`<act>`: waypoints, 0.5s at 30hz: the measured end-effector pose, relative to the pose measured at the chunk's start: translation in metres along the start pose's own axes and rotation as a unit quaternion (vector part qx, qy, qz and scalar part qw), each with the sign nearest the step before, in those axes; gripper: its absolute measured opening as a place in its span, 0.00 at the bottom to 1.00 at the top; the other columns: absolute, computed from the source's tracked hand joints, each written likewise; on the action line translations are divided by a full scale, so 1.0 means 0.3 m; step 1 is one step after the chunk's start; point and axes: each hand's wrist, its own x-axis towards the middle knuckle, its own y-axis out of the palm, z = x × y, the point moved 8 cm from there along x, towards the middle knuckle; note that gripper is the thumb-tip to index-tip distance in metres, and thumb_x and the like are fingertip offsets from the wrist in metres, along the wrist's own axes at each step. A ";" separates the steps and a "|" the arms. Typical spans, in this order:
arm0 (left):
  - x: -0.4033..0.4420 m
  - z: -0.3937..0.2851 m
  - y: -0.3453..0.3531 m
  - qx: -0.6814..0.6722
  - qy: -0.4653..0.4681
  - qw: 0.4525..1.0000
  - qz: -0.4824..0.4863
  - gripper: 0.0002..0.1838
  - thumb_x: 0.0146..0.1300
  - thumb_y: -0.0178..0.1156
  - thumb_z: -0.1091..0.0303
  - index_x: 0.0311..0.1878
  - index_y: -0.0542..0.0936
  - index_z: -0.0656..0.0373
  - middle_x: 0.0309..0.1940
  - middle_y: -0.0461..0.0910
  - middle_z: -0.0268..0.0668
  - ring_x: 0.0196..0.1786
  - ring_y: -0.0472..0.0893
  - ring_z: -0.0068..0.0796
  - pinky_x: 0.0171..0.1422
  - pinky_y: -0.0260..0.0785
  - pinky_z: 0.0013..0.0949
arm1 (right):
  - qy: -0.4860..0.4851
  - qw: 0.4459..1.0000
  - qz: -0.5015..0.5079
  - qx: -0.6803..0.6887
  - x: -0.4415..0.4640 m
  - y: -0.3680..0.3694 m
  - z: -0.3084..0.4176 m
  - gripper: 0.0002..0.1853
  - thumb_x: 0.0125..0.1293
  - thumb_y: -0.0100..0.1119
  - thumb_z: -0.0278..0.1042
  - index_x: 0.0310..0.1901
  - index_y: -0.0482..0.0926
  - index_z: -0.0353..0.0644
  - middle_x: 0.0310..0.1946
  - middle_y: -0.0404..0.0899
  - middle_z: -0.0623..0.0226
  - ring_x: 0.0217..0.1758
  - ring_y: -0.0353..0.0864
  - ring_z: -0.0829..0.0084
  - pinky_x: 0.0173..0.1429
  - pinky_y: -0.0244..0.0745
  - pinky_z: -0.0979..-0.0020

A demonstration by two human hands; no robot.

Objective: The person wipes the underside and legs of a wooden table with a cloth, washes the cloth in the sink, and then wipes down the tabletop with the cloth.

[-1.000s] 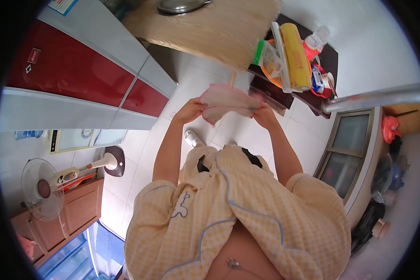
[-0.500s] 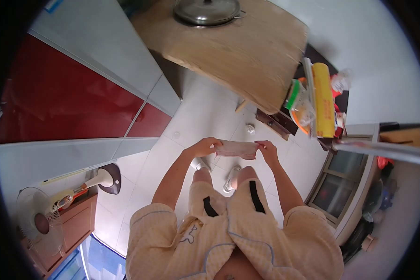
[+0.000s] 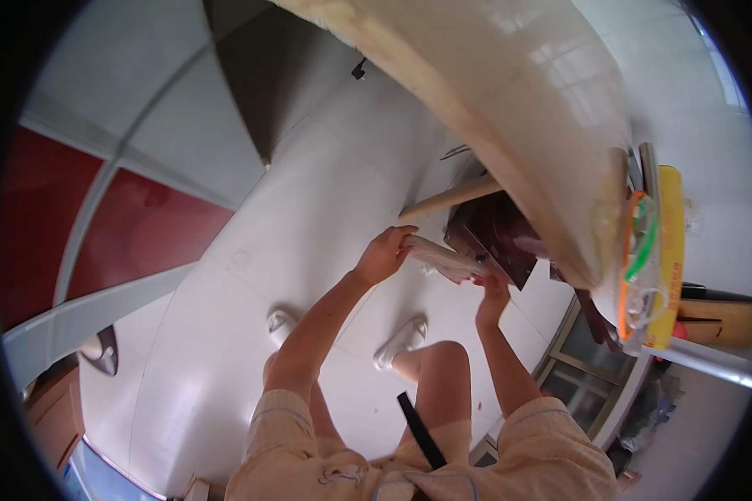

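A folded pale pinkish cloth (image 3: pixel 443 257) is stretched between my two hands, above the floor and in front of my knees. My left hand (image 3: pixel 386 253) pinches its left end, fingers closed at the upper corner. At the other end, my right hand (image 3: pixel 495 288) grips the cloth's lower right edge. The cloth slants down from left to right. Its underside is hidden from me.
A wooden table (image 3: pixel 510 159) curves overhead to the right, with a dark drawer unit (image 3: pixel 497 234) beneath it. A yellow box (image 3: pixel 670 250) and plastic bags (image 3: pixel 639 259) stand by its right end. At left is a red-and-white cabinet (image 3: pixel 142 225). Pale tiles (image 3: pixel 251 242) cover the floor.
My view has swung toward the table, which looms nearer. The cloth, level before, now tilts down to the right. Both hands keep hold of it, and my feet have stepped apart.
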 end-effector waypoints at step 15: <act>0.427 0.165 0.348 -0.087 0.231 0.964 0.095 0.11 0.57 0.59 0.72 0.42 0.70 0.60 0.33 0.76 0.42 0.29 0.77 0.34 0.35 0.69 0.31 | -0.395 0.916 -0.063 0.006 0.333 0.160 -0.132 0.37 0.63 0.42 0.20 0.68 0.34 0.37 0.70 0.36 0.54 0.73 0.38 0.59 0.73 0.33 0.60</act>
